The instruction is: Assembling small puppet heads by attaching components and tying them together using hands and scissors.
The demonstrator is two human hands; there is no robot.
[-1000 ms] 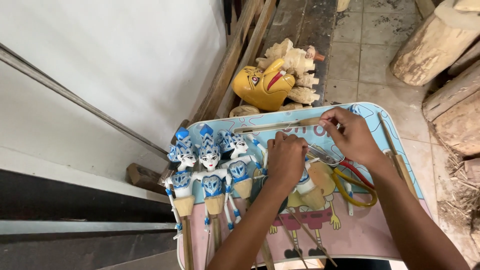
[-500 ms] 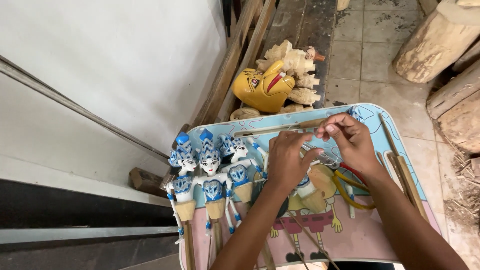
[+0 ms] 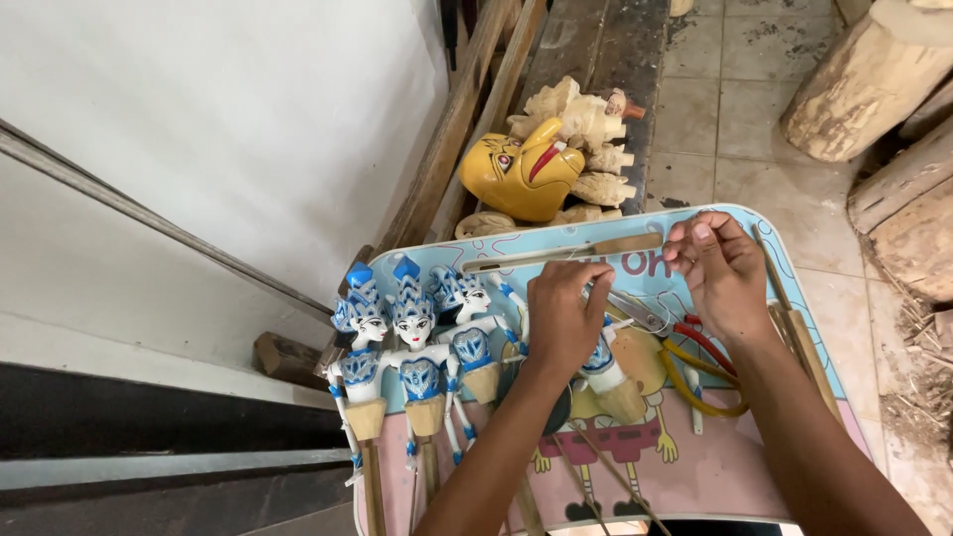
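Near edge: your forearms come in over the bench (image 3: pixel 794 288), a small top printed with pink and blue cartoon art. Three blue-and-white rod puppets (image 3: pixel 412 342) lie side by side at its left, heads away from you. Your left hand (image 3: pixel 564 316) presses down on a fourth puppet (image 3: pixel 611 372), fingers curled over it. Just right, red-and-yellow-handled scissors (image 3: pixel 700 362) lie flat. Your right hand (image 3: pixel 723 266) hovers above them, fingers pinched together; whether they grip a thread, cannot tell. A thin wooden stick (image 3: pixel 566 254) lies along the bench's far edge. Beyond: yellow bird mask (image 3: pixel 521 174), unpainted carved wooden pieces (image 3: pixel 586 124), logs (image 3: pixel 864 84) on the tiled floor
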